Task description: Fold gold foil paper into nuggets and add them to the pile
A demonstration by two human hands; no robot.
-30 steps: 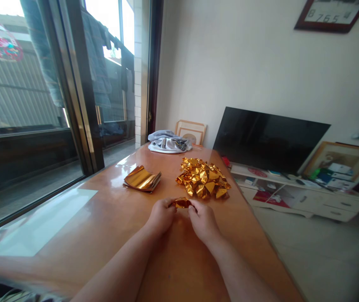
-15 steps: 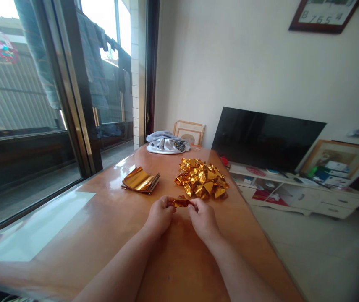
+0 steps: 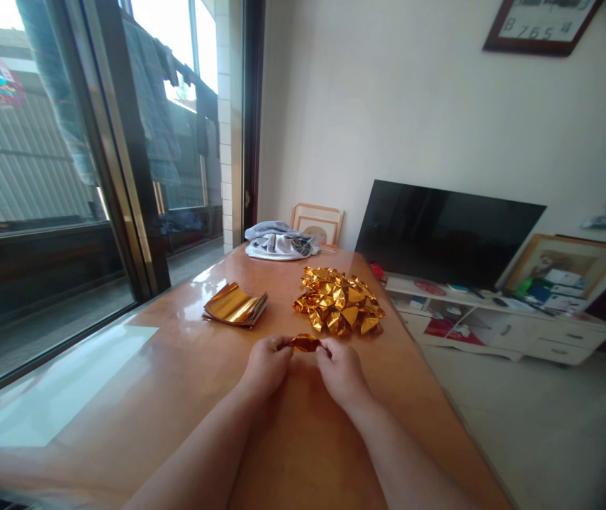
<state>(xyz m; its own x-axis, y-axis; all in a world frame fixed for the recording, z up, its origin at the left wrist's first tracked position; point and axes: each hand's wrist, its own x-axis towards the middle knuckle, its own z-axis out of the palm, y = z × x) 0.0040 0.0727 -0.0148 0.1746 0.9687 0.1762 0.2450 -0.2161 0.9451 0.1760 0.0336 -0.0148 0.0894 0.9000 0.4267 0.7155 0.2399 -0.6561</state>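
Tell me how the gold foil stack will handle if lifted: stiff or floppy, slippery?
The gold foil stack is probably light and floppy, as its thin sheets curl upward. Their glossy faces may slide apart when lifted, and it could skid on the polished table.

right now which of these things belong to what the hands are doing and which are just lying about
In use: left hand, right hand, small gold foil piece pinched between them, heap of folded gold foil pieces, stack of gold foil sheets.

Just lying about: grey and white cloth, wooden picture frame, flat-screen TV, white TV cabinet.
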